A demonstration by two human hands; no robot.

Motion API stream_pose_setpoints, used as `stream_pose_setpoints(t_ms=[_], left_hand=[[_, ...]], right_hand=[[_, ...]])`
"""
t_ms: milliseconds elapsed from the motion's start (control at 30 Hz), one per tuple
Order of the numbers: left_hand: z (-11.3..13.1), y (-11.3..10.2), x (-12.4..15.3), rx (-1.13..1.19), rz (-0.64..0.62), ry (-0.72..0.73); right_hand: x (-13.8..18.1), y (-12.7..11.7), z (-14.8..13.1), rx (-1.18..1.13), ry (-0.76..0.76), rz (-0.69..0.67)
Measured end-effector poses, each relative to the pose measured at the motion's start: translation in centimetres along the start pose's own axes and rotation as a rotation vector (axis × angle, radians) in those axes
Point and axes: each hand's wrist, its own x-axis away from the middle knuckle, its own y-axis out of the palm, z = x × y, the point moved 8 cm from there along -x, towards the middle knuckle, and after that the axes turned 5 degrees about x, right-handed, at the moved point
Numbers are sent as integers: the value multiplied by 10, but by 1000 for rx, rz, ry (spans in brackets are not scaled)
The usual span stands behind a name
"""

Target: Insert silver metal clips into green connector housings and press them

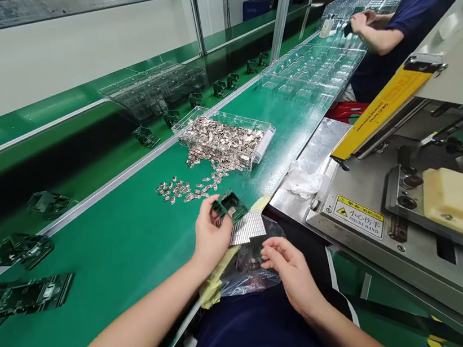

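My left hand (210, 234) is closed on a small dark green plastic part (229, 205), held above the front edge of the green table (125, 244). My right hand (288, 265) hovers just below and to the right of it, fingers loosely curled, thumb and forefinger close together; I cannot make out anything in them. Under both hands lie a small silvery ribbed sheet (247, 227) and a clear plastic bag (248, 268) at the table edge. Loose little metal clips (185, 190) are scattered on the table beyond my left hand.
A clear tray (227, 137) heaped with metal clips stands farther back. Dark plastic parts (21, 295) ride the conveyor belt at left. A metal press machine (413, 195) with a yellow warning label fills the right. Another person's hands (363, 22) work over clear blister trays (312, 72).
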Motion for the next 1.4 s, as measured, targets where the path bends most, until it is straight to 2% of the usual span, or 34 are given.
stream_pose_setpoints(t_ms=[100,233,367,700,833,967,1100,1233,1300,1400], left_hand=[[-13,13,-18,-44,-24,31],[-17,23,-15,-134,-77,66],[-14,20,-9,-196,-81,83],[-16,20,-10,-249,-75,90],[-13,20,-10,-258,-70,93],[-13,20,-10,-235,-67,84],[-16,18,-15,-137,-37,62],[-9,11,-15,35,-26,20],[-3,5,-7,97,-20,-10],[4,-3,11,135,-22,-39]], right_hand=[[-12,13,25,-101,162,-157],[-29,35,30,-151,204,-323],[-38,41,32,-184,216,-436],[-52,44,54,-223,139,-476],[-59,36,63,-115,107,-439],[-61,24,63,129,76,-431],[-46,11,32,377,-24,-370],[-14,8,-27,612,-230,-310],[-2,11,-62,677,-401,-220],[3,13,-101,580,-575,-22]])
